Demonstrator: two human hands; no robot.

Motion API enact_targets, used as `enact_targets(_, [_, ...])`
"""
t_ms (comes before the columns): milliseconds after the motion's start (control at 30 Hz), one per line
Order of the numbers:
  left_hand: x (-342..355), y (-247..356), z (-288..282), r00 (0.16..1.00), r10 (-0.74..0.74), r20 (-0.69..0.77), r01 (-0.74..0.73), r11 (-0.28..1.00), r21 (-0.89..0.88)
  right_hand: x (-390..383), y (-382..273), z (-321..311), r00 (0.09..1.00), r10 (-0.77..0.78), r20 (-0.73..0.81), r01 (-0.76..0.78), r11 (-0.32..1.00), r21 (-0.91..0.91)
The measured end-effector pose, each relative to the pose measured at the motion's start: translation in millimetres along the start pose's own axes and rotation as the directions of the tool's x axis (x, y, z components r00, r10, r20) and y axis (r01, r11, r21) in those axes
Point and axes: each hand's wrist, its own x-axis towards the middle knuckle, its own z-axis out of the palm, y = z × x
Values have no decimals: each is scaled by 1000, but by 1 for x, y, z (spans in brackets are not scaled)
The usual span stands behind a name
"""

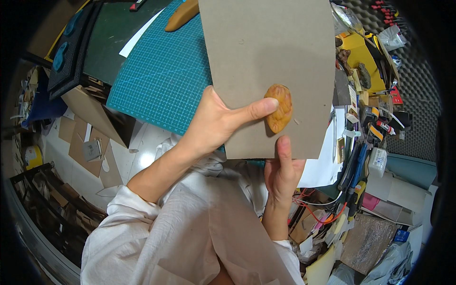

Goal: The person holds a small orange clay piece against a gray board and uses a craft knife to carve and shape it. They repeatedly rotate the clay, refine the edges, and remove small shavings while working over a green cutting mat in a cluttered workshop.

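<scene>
A flat grey-brown cardboard sheet [266,52] is held up in front of me, above the cutting mat. On its lower part lies an amber-orange oval piece [282,114] with a ridged, carved-looking surface. My left hand [213,116] reaches in from the sheet's left edge, its thumb pressing the oval piece against the cardboard. The other left fingers are hidden behind the sheet. At the bottom edge, my right hand [284,173] grips the cardboard, thumb on top just below the oval piece and fingers underneath, out of sight.
A teal gridded cutting mat [156,80] spreads to the left, with a smooth ochre pointed object [182,15] at its far end. White paper [318,166] shows right of the sheet. Pliers [357,194], cables and other tools crowd the right side. Cardboard scraps [85,152] litter the floor at left.
</scene>
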Motion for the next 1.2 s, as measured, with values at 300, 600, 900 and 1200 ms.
enact_targets(300, [0,-1,0,1000,2,-5,-2,1000,7,-1,0,-1,1000,14,-1,-14,1000,3])
enact_targets(600, [-12,0,1,996,75,-48,-74,997,16,-17,-2,5,999,31,-22,-32,998,-59])
enact_targets(900, [-76,2,-21,992,3,-124,16,988,153,-78,21,9,983,174,-54,-177,982,-67])
enact_targets(1200, [-128,-12,-43,927,-151,-343,196,975,100,-112,53,15,955,296,-13,-296,953,-72])
